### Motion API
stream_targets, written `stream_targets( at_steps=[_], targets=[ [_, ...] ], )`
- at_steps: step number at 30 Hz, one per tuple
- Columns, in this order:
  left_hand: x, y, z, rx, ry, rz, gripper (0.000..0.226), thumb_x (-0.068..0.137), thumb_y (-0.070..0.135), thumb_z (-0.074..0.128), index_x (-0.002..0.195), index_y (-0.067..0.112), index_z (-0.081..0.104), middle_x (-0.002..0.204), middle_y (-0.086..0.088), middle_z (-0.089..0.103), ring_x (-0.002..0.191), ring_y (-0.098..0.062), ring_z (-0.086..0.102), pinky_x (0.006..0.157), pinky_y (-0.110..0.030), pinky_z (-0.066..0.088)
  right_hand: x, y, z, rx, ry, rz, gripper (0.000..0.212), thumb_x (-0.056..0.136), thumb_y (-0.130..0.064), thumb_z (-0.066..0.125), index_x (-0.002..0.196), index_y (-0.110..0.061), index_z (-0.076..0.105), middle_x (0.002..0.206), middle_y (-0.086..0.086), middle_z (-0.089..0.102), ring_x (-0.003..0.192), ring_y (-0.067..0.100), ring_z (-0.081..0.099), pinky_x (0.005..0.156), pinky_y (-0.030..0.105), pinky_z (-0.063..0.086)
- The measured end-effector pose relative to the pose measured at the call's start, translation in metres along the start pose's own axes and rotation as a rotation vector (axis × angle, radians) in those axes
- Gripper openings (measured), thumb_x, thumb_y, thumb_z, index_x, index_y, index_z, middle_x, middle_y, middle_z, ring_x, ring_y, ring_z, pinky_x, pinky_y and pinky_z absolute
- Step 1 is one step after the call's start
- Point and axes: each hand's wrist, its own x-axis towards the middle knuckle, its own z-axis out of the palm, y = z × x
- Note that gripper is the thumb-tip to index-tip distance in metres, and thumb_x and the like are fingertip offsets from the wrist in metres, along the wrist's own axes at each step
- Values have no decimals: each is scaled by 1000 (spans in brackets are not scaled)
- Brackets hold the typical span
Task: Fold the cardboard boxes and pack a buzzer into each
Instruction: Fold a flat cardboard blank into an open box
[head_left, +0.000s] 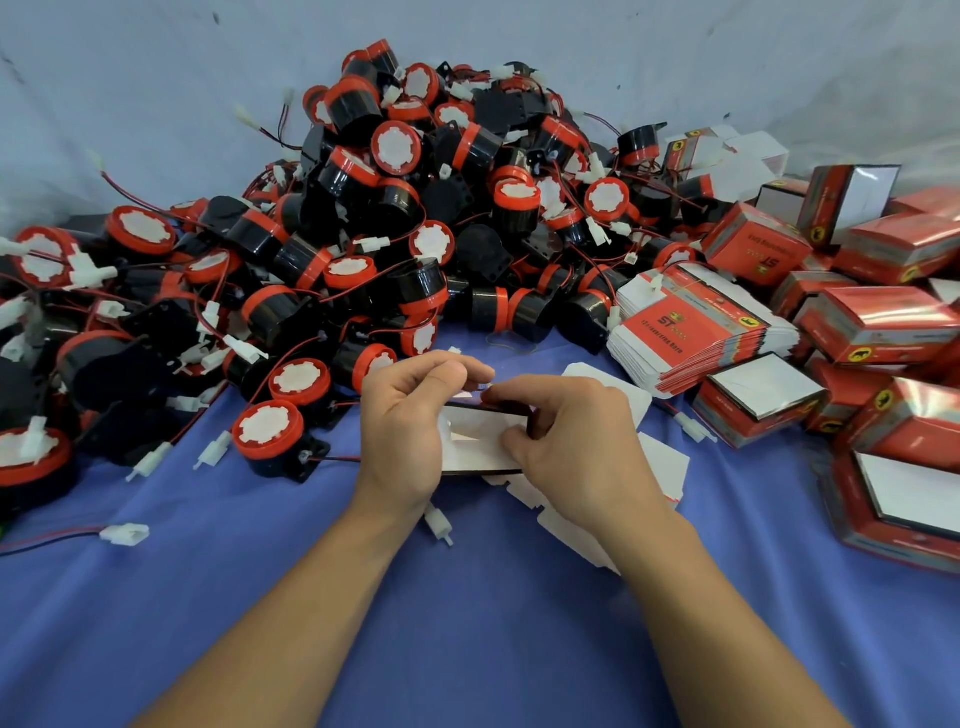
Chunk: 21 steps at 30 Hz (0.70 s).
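head view | left hand (402, 421) and right hand (566, 441) are both pinching a flat cardboard box (478, 441) at frame centre, over the blue tabletop (467, 623) | buzzer pile (363, 208) is sitting at 11 o'clock | flat box stack (696, 327) at 2 o'clock | folded boxes (857, 312) at 3 o'clock

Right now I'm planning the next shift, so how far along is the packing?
Done: a heap of folded boxes lies at right. In hand: the left hand and right hand are shaping one box blank. Left: a large pile of loose buzzers and a stack of flat blanks. Most remains.
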Motion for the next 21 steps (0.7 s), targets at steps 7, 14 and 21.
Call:
stream_targets(
  at_steps=[7, 14, 21],
  targets=[
    [-1, -1, 0, 52, -17, 10, 27, 88, 11, 53, 79, 13, 79, 79, 2, 77, 83, -6, 70, 78, -15, 51, 2, 5, -11, -2, -160, 78, 56, 75, -21, 71, 124, -49, 67, 71, -27, 64, 71, -2, 61, 58, 7, 38],
    [-4, -5, -5, 553, -94, 78, 28, 87, 42, 56, 104, 40, 78, 100, 31, 71, 108, 3, 61, 92, -17, 43, -1, 9, -4, 0, 17, 31, 52, 69, -16, 71, 111, -46, 67, 106, -23, 73, 90, -1, 66, 76, 17, 50],
    [3, 1, -7, 905, -292, 399, 42, 78, 28, 77, 119, 24, 75, 94, 11, 69, 100, -11, 52, 102, -25, 39, 3, 8, 8, -111, 173, -115, 46, 60, -5, 59, 95, -31, 46, 166, -3, 29, 152, 21, 26, 107, 29, 37]
  ],
)
